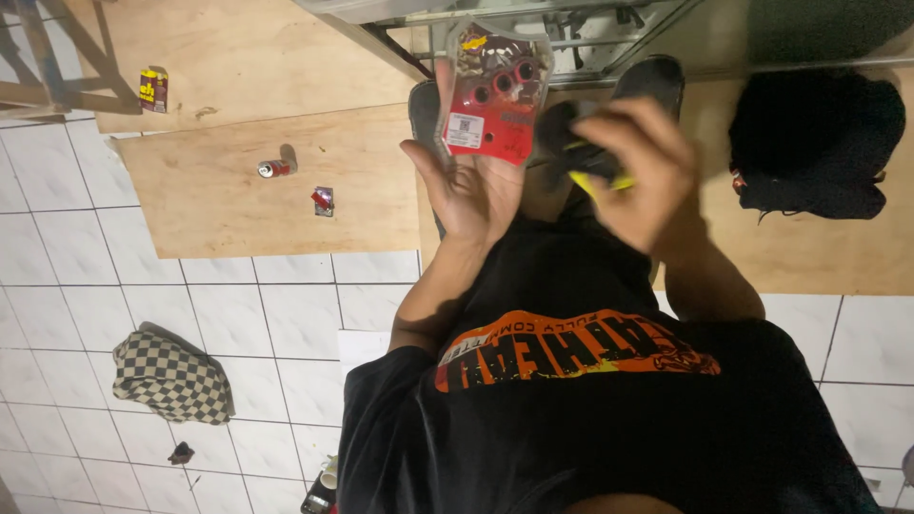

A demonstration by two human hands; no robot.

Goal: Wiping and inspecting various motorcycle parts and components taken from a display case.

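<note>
- Red blister pack (495,100) rests upright in the left hand (466,190), fingers curled behind it — keep it steady.
- Right hand (638,167) clamps a blurred black-and-yellow tool (581,162) just beside the pack; work slowly.

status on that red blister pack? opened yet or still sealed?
Done: the red pack is up off the floor, in the left hand. In hand: the right hand grips a black-and-yellow tool beside the pack; motion blur hides any contact. Left: the pack looks sealed, its red parts inside the clear bubble.
</note>
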